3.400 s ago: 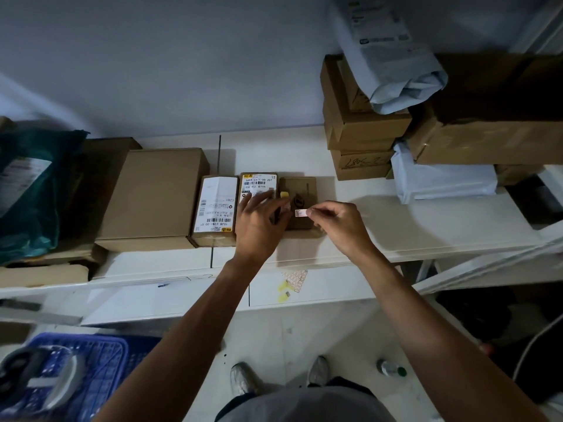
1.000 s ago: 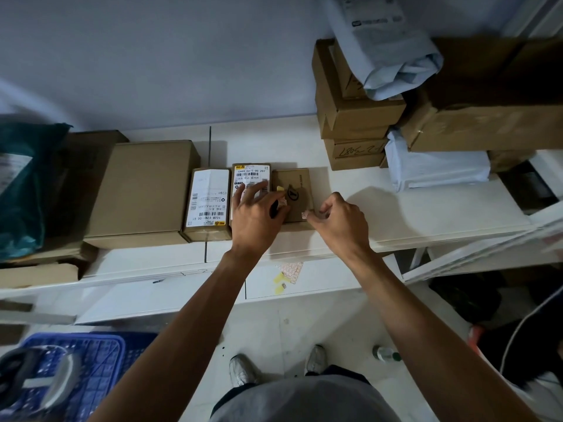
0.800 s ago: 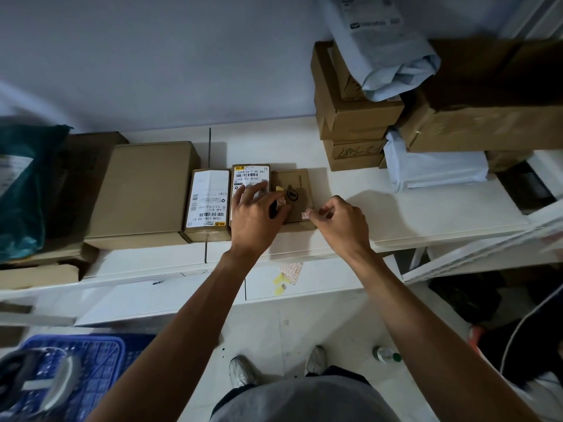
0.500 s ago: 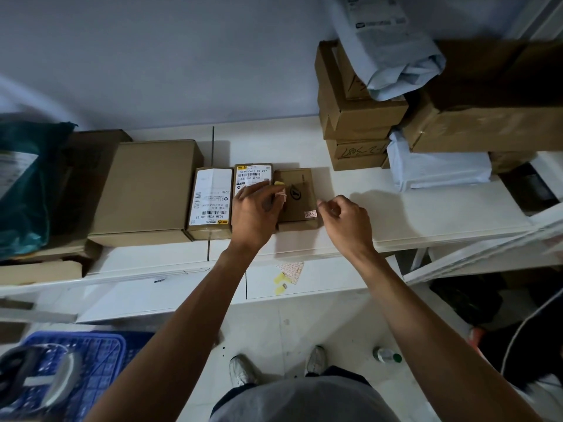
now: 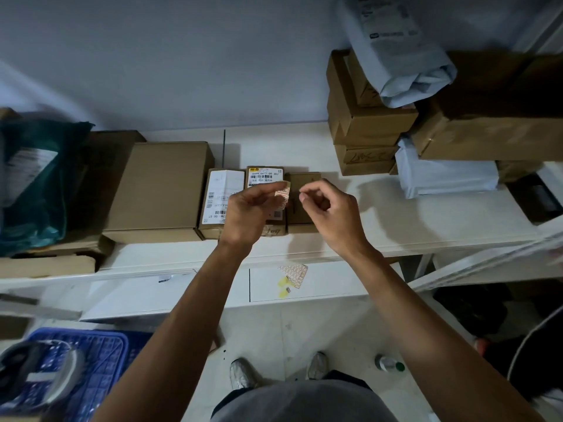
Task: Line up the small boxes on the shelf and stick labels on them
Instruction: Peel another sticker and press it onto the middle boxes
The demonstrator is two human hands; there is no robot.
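Note:
Three small boxes stand side by side on the white shelf (image 5: 396, 226): one with a white shipping label (image 5: 222, 199), one with a barcode label (image 5: 264, 175), and a plain brown one (image 5: 304, 181). My left hand (image 5: 246, 214) hovers over the middle box and pinches a small strip of labels (image 5: 283, 192) between thumb and fingertips. My right hand (image 5: 333, 214) is raised over the plain box with fingers curled, its thumb and forefinger close together just right of the strip. I see nothing between them. Much of the plain box's top is hidden by that hand.
A large carton (image 5: 158, 187) sits left of the row, beside a teal bag (image 5: 30, 184). Stacked cartons (image 5: 365, 126) and grey mailer bags (image 5: 447, 178) fill the right. A sticker sheet (image 5: 294, 271) lies on the lower shelf. A blue basket (image 5: 85, 367) and a bottle (image 5: 388, 362) are on the floor.
My left hand lifted off the middle box and now holds the label strip up. My right hand left the plain box's front corner, where it pressed a label, and rose toward the strip.

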